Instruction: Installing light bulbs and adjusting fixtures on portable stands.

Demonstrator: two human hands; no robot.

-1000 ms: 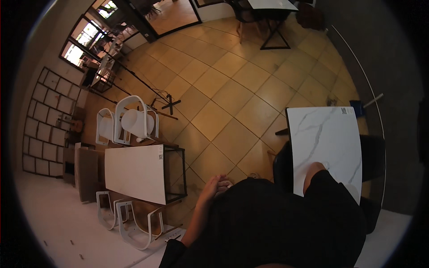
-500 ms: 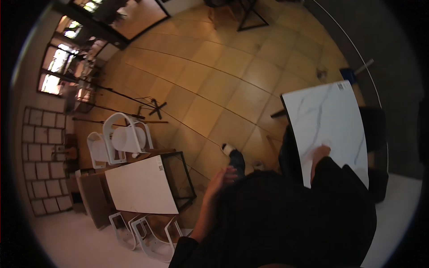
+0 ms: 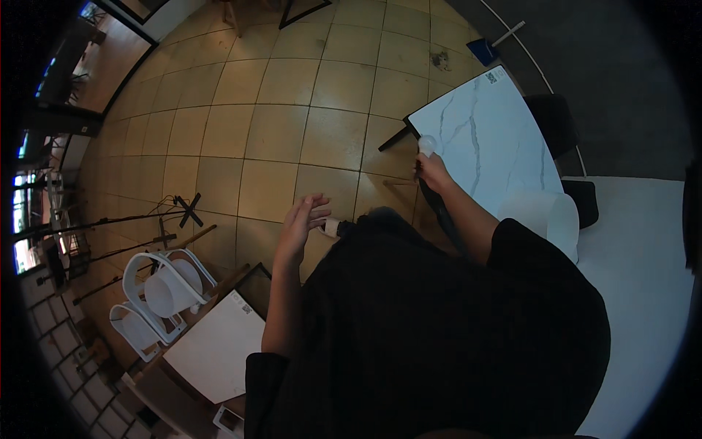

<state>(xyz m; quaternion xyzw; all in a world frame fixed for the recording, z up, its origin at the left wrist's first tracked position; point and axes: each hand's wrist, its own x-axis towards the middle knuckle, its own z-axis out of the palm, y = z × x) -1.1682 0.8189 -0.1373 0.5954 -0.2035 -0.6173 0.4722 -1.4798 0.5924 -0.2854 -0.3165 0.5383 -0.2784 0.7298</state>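
"Hands first: what is the right one doing?"

"The right hand [image 3: 433, 173] is gripping a white object [image 3: 427, 144], fingers closed about its lower end, the rounded top showing past them."

"Where is that object, exactly?"

"At the left edge of the marbled table [image 3: 504, 139], near the corner with the dark leg [image 3: 395, 138]. I can't tell whether it touches the top."

"And the left hand [image 3: 303, 218]?"

"Open, fingers loose and slightly apart, held out over the tiled floor [image 3: 274, 132]. A shoe [image 3: 331, 227] shows just beside it, lower down."

"What stands around?"

"Lower left, a plain white table [image 3: 212, 355] with white chairs [image 3: 172, 293] next to it, and a black stand [image 3: 191, 211] beyond them. Past the marbled table's far end is a blue dustpan [image 3: 481, 51]; along its right side, a dark chair [image 3: 550, 124]."
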